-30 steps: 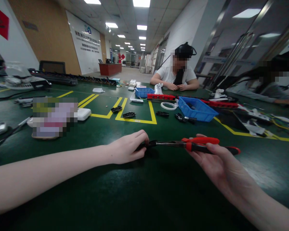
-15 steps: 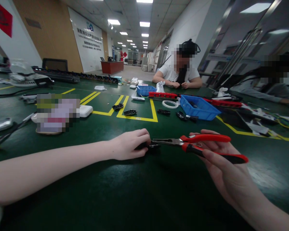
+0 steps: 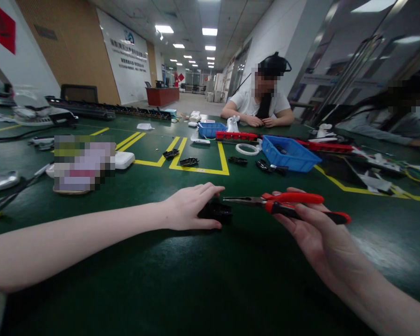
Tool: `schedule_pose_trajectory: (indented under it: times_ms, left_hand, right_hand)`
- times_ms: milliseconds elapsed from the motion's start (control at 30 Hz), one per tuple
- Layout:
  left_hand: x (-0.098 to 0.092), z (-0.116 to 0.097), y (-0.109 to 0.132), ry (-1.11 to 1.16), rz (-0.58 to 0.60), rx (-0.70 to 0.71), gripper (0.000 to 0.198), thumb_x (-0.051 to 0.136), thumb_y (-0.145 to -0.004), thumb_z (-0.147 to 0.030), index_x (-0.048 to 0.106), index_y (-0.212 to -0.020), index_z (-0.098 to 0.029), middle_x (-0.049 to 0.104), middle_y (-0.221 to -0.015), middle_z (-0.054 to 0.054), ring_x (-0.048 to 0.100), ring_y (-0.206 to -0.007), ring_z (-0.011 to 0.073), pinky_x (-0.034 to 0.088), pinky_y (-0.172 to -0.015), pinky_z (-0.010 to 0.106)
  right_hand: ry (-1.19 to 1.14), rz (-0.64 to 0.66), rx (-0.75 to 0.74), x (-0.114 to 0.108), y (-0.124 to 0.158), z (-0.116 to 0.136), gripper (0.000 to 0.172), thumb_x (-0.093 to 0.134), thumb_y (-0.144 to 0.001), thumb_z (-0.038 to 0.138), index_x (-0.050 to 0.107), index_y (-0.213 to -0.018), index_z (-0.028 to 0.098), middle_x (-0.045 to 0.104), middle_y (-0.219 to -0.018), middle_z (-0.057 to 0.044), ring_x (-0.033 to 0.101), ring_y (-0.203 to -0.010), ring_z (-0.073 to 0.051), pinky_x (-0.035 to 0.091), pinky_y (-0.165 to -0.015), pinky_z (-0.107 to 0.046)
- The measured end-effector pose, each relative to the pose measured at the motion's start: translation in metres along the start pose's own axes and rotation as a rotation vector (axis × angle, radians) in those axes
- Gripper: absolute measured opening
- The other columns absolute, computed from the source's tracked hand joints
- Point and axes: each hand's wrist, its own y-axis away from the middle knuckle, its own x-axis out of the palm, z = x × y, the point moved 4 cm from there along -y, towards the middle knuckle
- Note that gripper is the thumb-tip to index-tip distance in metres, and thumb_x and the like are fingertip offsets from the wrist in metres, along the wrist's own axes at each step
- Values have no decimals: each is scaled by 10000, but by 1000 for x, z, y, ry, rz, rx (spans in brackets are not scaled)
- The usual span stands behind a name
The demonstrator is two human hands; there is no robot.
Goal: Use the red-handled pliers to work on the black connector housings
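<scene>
A small black plastic part (image 3: 217,212) rests on the green table in front of me. Around it my left hand (image 3: 193,207) has its fingers and thumb spread, the thumb lying on the near side. Part of the black piece is hidden by that hand. My right hand (image 3: 311,224) grips red-and-black long-nose pliers (image 3: 294,198) by the handles. Their jaws point left, with the tips close above the black part and apart from it. A tiny pale spot shows at the tips; I cannot make out what it is.
Several similar black parts (image 3: 189,161) lie farther back, near yellow tape lines. A blue bin (image 3: 290,154) and a white tape ring (image 3: 247,149) stand beyond. On the left are a phone-like object (image 3: 82,170) and a white case (image 3: 123,160). A person (image 3: 259,105) sits opposite.
My left fingers have lifted and spread from around the black part, so more of it shows. The pliers have shifted slightly left, and their handles have come closer together.
</scene>
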Motion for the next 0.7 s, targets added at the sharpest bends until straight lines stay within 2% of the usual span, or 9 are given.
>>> schedule_pose_trajectory:
  times_ms: [100,200,367,533,700]
  left_hand:
    - [2,-5,-2,-22,45,42,516,602,-904,-484,455,-1290,-175,530,-1284,109,617,-1012,247,508,-846,368]
    - [2,-7,-2,27,41,24,347,592,-927,-406,515,-1156,-157,575,-1190,100,634,-931,220,511,-781,331]
    - [0,-6,1,157,28,-65,326,565,-951,-326,441,-1206,-164,650,-1031,64,649,-850,199,498,-694,286]
    - [0,-8,2,109,86,-50,295,486,-985,-367,436,-1197,-168,671,-956,60,651,-799,214,475,-669,297]
    - [1,-6,2,100,87,-16,302,460,-991,-406,441,-1178,-169,668,-927,62,646,-776,215,460,-647,287]
  right_hand:
    - [40,13,-10,1,1,-1,475,847,-589,399,665,-1012,281,732,-1081,-22,616,-1170,-277,477,-1055,-445]
    - [94,48,-45,2,2,-2,510,840,-589,429,655,-1045,294,715,-1129,-26,598,-1193,-289,457,-1065,-472]
    - [146,88,-97,1,5,-1,515,823,-615,430,641,-1080,303,694,-1169,-35,592,-1196,-311,448,-1054,-526]
    - [176,149,-159,1,7,-1,457,792,-681,392,628,-1098,302,693,-1162,-40,594,-1191,-305,464,-1041,-524]
    - [179,164,-206,2,6,-1,434,782,-703,361,623,-1103,306,697,-1151,-32,605,-1177,-295,495,-1018,-501]
